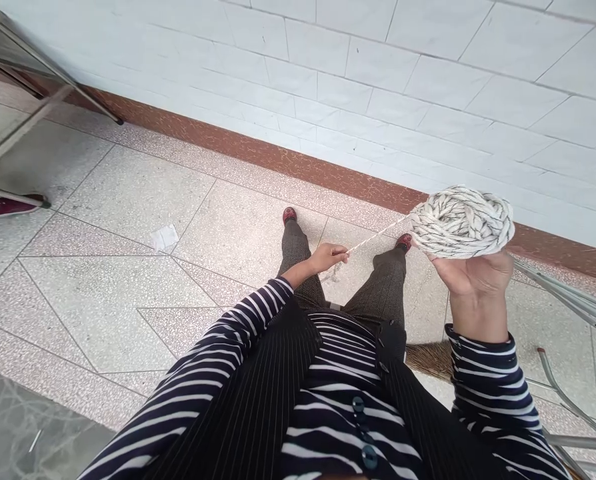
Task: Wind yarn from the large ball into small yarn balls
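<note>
L hand (327, 259): thumb + fingertips pinched tog. on a thin twisted strand (377, 235), which runs straight, approx. taut, to the near end of the bundle. R hand (473, 275): palm up under the cream, dark-flecked yarn bundle (463, 223), fingers hidden behind it, so can't tell if they're clamped or apart. Bundle sits up on that palm, in front of the wall base. Striped sleeves (218, 360) & both red shoes (289, 214) below; strand crosses betw. the legs, w/ the R shoe near its bundle end. Around: brown bristles (428, 359), partly behind R sleeve; metal tubing (573, 297) on R, near R wrist, the closest obstacle; white scrap (165, 238) on floor to L; metal-legged stand (28, 125) upper L, another person's shoe (11, 205) by its leg. Edges: white tiled wall (328, 53) & red-brown skirting (228, 150) bound the far side; speckled floor (113, 293) stretches wide to L, w/ more room there than on R, where tubing crowds in.
</note>
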The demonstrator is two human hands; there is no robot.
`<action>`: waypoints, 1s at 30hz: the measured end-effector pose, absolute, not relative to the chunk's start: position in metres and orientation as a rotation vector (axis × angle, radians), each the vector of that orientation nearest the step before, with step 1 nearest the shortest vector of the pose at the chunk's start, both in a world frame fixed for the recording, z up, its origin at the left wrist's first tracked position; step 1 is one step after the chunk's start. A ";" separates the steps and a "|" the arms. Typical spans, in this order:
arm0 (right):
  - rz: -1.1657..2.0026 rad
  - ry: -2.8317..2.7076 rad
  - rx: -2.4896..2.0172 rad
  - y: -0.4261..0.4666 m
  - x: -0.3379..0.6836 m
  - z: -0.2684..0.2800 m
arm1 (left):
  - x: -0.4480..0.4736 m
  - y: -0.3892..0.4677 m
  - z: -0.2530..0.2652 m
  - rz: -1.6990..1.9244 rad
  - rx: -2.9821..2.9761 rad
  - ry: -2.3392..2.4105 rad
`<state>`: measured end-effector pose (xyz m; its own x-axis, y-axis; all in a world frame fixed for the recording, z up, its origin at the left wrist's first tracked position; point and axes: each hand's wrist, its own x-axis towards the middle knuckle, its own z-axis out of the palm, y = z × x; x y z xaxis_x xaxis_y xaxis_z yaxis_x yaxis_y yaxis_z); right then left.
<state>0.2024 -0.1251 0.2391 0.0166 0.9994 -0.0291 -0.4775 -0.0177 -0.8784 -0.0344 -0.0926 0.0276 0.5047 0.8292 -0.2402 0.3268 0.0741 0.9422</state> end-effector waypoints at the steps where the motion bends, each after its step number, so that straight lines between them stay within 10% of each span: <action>1: 1.395 -0.802 -0.845 -0.124 0.202 0.243 | -0.034 -0.093 0.025 0.500 1.494 1.056; 18: 1.195 -0.681 -0.610 -0.113 0.217 0.280 | -0.042 -0.083 -0.002 0.781 0.897 0.994; 30: 1.226 -0.953 -0.781 -0.129 0.190 0.297 | -0.015 -0.065 0.012 0.662 1.493 1.071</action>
